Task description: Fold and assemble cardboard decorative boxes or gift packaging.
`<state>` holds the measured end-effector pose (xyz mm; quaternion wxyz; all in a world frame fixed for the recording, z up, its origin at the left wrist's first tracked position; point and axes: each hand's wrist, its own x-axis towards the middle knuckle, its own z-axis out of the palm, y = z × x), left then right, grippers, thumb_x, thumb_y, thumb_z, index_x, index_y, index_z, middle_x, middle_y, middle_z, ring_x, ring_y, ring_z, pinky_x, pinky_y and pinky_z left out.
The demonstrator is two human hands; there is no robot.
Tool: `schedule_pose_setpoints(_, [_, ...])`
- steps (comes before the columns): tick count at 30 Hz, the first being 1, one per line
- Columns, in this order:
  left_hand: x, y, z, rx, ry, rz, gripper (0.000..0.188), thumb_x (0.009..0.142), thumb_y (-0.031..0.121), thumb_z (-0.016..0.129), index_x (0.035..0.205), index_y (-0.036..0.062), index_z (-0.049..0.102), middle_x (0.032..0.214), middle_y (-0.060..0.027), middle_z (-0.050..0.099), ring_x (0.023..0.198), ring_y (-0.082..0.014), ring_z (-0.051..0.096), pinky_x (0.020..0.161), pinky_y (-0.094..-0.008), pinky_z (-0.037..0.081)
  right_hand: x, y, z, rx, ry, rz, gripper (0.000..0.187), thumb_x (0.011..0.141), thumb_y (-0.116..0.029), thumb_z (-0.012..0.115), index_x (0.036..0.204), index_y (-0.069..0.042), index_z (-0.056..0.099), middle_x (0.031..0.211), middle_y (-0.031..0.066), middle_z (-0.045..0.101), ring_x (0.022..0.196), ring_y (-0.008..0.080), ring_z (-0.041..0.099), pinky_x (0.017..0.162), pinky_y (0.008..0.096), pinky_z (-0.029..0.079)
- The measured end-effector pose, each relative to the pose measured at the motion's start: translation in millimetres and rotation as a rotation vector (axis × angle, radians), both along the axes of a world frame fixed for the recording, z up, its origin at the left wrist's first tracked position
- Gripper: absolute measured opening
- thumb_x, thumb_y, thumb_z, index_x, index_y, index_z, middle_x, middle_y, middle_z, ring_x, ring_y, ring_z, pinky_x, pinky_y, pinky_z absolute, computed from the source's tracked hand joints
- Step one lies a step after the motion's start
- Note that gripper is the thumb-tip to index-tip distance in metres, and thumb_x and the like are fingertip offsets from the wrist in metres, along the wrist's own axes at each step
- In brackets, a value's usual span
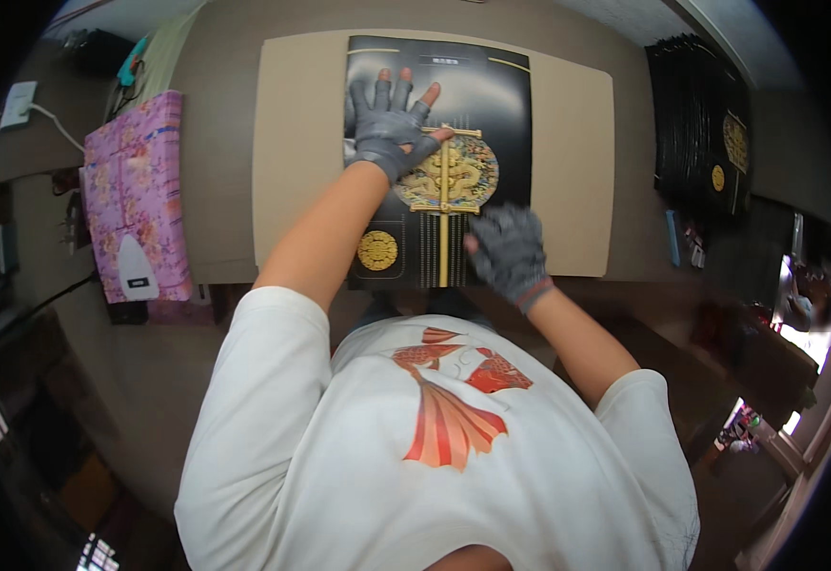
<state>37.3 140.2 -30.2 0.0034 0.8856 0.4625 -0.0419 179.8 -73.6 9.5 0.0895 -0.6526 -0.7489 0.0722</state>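
Observation:
A glossy black printed sheet (473,95) with a round gold dragon design lies on a larger beige board (573,171) on the table. My left hand (389,124), in a grey glove with bare fingertips, rests flat on the sheet's upper left part with its fingers spread. Over the lower right edge of the sheet is my right hand (509,249), gloved the same way. Its fingers are curled in, and whatever they may hold is hidden beneath them.
At the right stands a stack of similar black printed sheets (687,124). To the left lies a pink floral padded piece (135,181) with a white pointed shape (136,266) at its near end. A white socket box (19,105) with a cable is at the far left.

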Motion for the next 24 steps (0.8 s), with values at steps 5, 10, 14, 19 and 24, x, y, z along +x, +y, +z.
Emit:
schedule_pose_setpoints(5, [4.7, 3.3, -10.4, -0.008, -0.115, -0.050, 0.073, 0.090, 0.069, 0.038, 0.153, 0.0343, 0.027, 0.162, -0.0117, 0.015, 0.149, -0.0372, 0.009, 0.112, -0.0648, -0.002, -14.2, 91.9, -42.5, 0.085, -0.076, -0.201, 0.064, 0.087, -0.035, 0.058, 0.145, -0.014, 0.042, 0.151, 0.0162, 0.037, 0.141, 0.0360, 0.030, 0.114, 0.0553, 0.019])
schedule_pose_setpoints(10, [-20.4, 47.7, -10.8, 0.059, -0.251, -0.329, 0.072, 0.091, 0.062, 0.044, 0.150, 0.0220, 0.036, 0.157, -0.0159, 0.027, 0.146, -0.0314, 0.023, 0.114, -0.0609, 0.010, -17.0, 95.7, -44.0, 0.008, -0.118, -0.212, 0.067, 0.088, -0.038, 0.054, 0.149, -0.018, 0.037, 0.153, 0.0152, 0.033, 0.143, 0.0380, 0.027, 0.115, 0.0587, 0.014])
schedule_pose_setpoints(14, [-13.0, 117.9, -22.5, 0.234, -0.201, -0.191, 0.083, 0.089, 0.070, 0.038, 0.152, 0.0163, 0.028, 0.158, -0.0137, 0.025, 0.148, -0.0281, 0.019, 0.113, -0.0641, 0.012, -19.7, 95.1, -41.7, -0.040, -0.112, -0.210, 0.066, 0.089, -0.040, 0.052, 0.149, -0.018, 0.037, 0.154, 0.0149, 0.032, 0.144, 0.0374, 0.025, 0.115, 0.0585, 0.013])
schedule_pose_setpoints(19, [6.1, 184.6, 3.0, 0.142, -0.155, -0.003, 0.088, 0.089, 0.069, 0.040, 0.154, 0.0141, 0.020, 0.159, -0.0178, 0.018, 0.147, -0.0389, 0.016, 0.109, -0.0723, 0.012, -20.7, 94.5, -41.3, -0.048, -0.104, -0.231, 0.065, 0.089, -0.043, 0.054, 0.148, -0.020, 0.040, 0.153, 0.0151, 0.035, 0.143, 0.0372, 0.026, 0.114, 0.0586, 0.014])
schedule_pose_setpoints(24, [-8.0, 172.3, -19.6, 0.415, -0.218, -0.022, 0.086, 0.089, 0.067, 0.041, 0.153, 0.0118, 0.023, 0.158, -0.0191, 0.022, 0.147, -0.0385, 0.017, 0.108, -0.0732, 0.010, -22.7, 97.8, -45.3, -0.025, -0.116, -0.224, 0.066, 0.088, -0.045, 0.056, 0.147, -0.022, 0.041, 0.152, 0.0138, 0.036, 0.142, 0.0368, 0.028, 0.114, 0.0588, 0.016])
